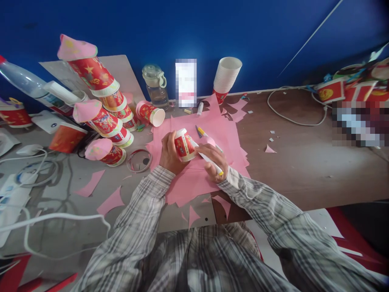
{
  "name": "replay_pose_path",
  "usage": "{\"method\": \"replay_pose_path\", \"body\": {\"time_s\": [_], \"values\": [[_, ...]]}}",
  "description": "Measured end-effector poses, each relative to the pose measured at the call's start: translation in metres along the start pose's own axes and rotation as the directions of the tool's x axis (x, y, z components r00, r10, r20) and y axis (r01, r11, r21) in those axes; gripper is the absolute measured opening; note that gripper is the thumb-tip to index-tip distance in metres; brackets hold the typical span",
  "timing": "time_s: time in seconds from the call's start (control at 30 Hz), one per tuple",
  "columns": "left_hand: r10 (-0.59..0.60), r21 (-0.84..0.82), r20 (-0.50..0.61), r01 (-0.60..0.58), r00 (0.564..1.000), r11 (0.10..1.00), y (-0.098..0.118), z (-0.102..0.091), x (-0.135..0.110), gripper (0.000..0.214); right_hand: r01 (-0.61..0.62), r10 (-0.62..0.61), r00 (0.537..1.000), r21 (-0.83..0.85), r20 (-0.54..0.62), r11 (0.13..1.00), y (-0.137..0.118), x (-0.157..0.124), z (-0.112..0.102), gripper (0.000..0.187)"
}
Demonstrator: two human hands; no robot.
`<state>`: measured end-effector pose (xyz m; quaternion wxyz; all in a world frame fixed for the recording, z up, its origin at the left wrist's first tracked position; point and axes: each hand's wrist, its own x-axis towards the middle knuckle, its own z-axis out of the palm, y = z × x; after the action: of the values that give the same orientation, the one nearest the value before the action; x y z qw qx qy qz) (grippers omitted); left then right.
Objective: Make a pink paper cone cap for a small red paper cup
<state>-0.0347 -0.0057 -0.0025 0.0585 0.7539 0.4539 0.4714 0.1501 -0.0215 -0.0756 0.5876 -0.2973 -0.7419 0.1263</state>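
Head view: over the pink paper pile [188, 182], I see the left hand [170, 152] wrapped around a printed cup [184, 146], the right hand [215, 161] gripping a marker [212, 162] beside it. That cup bears no cone, so I judge it unfinished. Left of the pile, three cone-topped cup builds [105, 121] look complete; beyond the pile, stacked cups [225, 79] seem unused.

Tabletop [291, 178] lies mostly open rightward; paper-cup towers [105, 121] (pink-capped) block leftward.
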Motion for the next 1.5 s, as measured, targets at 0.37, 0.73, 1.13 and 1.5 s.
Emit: {"method": "replay_pose_path", "body": {"time_s": [0.37, 0.73, 1.13, 1.5], "values": [[0.098, 0.109, 0.019, -0.099, 0.995, 0.989, -0.001, 0.001, 0.000, 0.088, -0.048, 0.051, 0.996, 0.038, -0.076, 0.998, -0.012, 0.005, -0.002, 0.053], [0.104, 0.158, 0.003, -0.103, 0.995, 0.982, 0.000, 0.001, -0.001, 0.088, -0.096, 0.102, 0.991, 0.078, -0.082, 0.992, -0.016, 0.006, -0.001, 0.045], [0.086, 0.197, -0.002, -0.084, 0.996, 0.977, 0.002, 0.000, -0.001, 0.090, -0.248, 0.254, 0.965, 0.098, -0.062, 0.964, -0.025, 0.004, -0.006, 0.052], [0.112, 0.211, -0.016, -0.106, 0.994, 0.972, 0.002, 0.001, -0.002, 0.086, -0.111, 0.114, 0.992, 0.054, -0.052, 0.992, -0.021, 0.004, 0.000, 0.048]]}}
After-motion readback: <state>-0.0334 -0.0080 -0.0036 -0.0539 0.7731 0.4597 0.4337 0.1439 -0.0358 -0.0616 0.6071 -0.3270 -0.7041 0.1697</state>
